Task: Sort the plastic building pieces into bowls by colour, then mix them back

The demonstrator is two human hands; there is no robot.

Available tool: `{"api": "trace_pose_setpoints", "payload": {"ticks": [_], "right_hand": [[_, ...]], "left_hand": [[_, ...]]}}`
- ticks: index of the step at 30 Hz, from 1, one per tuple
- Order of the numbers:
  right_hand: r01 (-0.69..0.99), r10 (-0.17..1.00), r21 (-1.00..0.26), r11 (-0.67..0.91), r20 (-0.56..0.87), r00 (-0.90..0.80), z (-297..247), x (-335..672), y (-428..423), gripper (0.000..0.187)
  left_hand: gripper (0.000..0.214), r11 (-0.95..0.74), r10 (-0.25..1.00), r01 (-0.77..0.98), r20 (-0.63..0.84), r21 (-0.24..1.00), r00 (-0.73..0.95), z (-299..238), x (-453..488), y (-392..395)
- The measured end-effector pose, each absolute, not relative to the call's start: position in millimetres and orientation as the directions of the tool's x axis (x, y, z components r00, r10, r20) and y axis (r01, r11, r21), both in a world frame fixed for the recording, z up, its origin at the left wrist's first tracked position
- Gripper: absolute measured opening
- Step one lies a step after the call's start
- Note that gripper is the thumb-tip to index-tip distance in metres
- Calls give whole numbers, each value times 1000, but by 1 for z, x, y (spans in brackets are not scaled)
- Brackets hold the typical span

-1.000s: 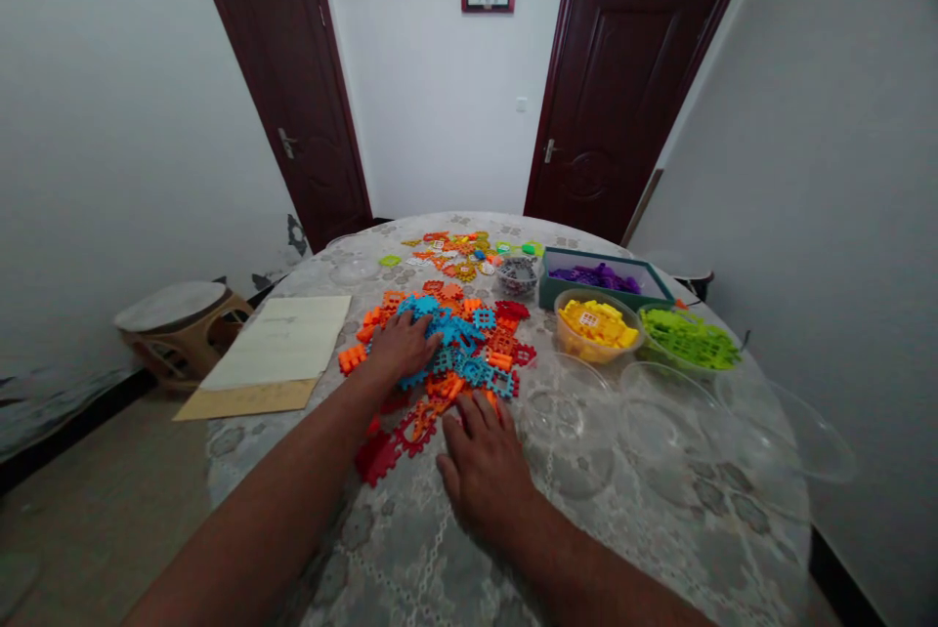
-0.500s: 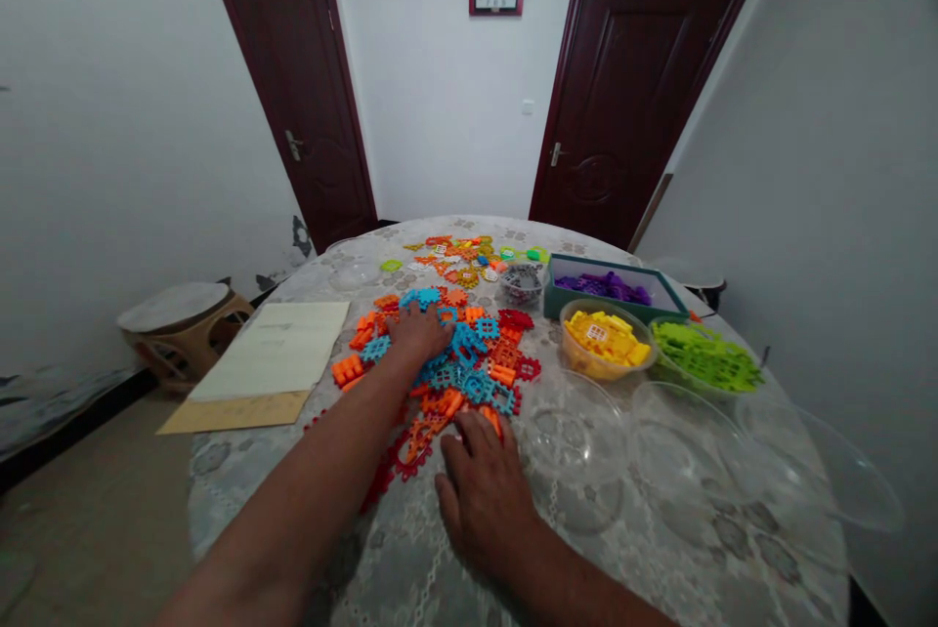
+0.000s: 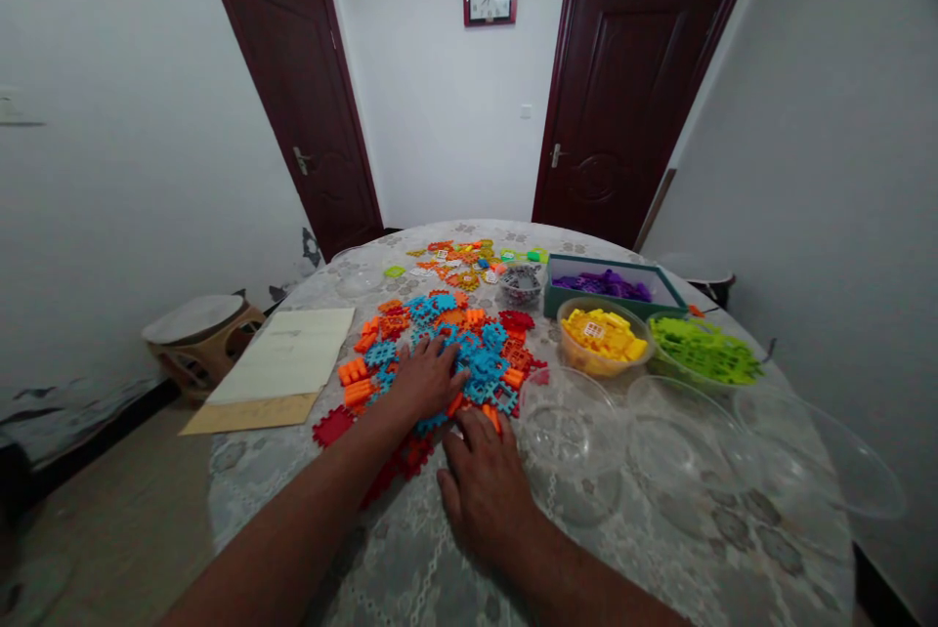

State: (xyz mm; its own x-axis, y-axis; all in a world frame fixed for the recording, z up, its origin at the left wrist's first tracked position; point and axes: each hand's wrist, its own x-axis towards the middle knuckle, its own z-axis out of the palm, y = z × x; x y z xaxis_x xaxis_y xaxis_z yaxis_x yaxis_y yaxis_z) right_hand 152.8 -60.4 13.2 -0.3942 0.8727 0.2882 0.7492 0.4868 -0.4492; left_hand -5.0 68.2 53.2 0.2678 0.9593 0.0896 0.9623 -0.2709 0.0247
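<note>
A pile of toy building pieces, blue, orange and red, covers the middle of the table. My left hand [image 3: 425, 379] lies on the pile with its fingers spread over the blue pieces [image 3: 480, 354]; what is under its palm is hidden. At the pile's near edge rests my right hand [image 3: 485, 471], fingers slightly apart, its tips touching or close beside an orange piece [image 3: 491, 417]. Red pieces [image 3: 333, 426] stick out to the left of my left forearm, and others lie below it.
On the right stand a tub of yellow pieces [image 3: 601, 338], a tub of green pieces [image 3: 704, 351], a box of purple pieces [image 3: 551, 299] and a small grey-filled tub [image 3: 522, 283]. Clear plastic containers [image 3: 568, 427] sit nearer. A notebook [image 3: 285, 354] lies left; mixed small pieces [image 3: 461, 261] lie behind.
My left hand has drawn back toward me across the pile, and blue pieces have shifted nearer. My right hand has barely moved. The view has tilted slightly.
</note>
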Motion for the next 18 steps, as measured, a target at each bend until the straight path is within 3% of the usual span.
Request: {"api": "trace_pose_setpoints", "payload": {"ticks": [9,18], "right_hand": [[759,866,-421,497,297,-402,18,154,-64,33],[779,871,-395,487,283,-401,17,154,-65,36]], "left_hand": [[48,-346,913,936,255,69,319,60,-58,-2],[53,-271,959,961,102,54,265,46,-62,4]]}}
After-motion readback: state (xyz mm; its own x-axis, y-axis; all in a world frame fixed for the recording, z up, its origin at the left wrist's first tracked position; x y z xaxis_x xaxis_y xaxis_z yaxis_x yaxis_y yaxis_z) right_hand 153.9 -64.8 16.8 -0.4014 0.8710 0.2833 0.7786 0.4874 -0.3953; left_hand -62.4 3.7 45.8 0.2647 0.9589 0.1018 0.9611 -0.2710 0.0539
